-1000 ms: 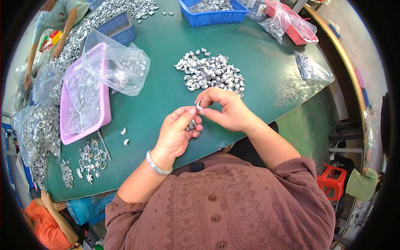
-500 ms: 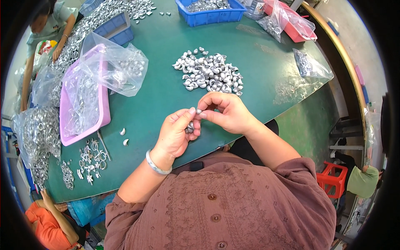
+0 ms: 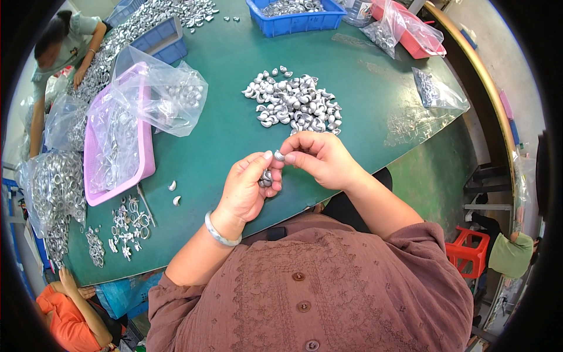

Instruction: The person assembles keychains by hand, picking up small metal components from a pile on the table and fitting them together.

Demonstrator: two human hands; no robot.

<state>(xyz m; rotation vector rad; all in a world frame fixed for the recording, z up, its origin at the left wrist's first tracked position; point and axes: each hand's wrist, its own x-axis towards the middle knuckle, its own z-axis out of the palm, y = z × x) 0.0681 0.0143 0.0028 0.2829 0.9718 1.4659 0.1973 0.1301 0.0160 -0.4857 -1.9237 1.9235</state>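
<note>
Between the thumb and fingertips of my right hand (image 3: pixel 316 157) is a small curved silver metal piece (image 3: pixel 279 156). My left hand (image 3: pixel 249 185) touches it from the other side, its thumb pointing up, while its curled fingers hold several more silver pieces (image 3: pixel 265 178) against the palm. Both hands meet above the near edge of the green table (image 3: pixel 217 141). Just beyond them lies a pile of the same curved silver pieces (image 3: pixel 299 102). Two single curved pieces (image 3: pixel 176 200) rest on the table left of my left hand.
A purple basket (image 3: pixel 149 155) with plastic bags stands at left, near ring-shaped metal parts (image 3: pixel 129 226). Blue bins (image 3: pixel 299 24) and a red basket (image 3: pixel 419 50) are at the far side. One co-worker's arm (image 3: pixel 94 47) reaches in at far left; another person (image 3: pixel 70 317) is at lower left.
The silver piece between my fingertips has turned and shows more of its curved side. My hands have barely shifted. The far-left co-worker's head has moved slightly.
</note>
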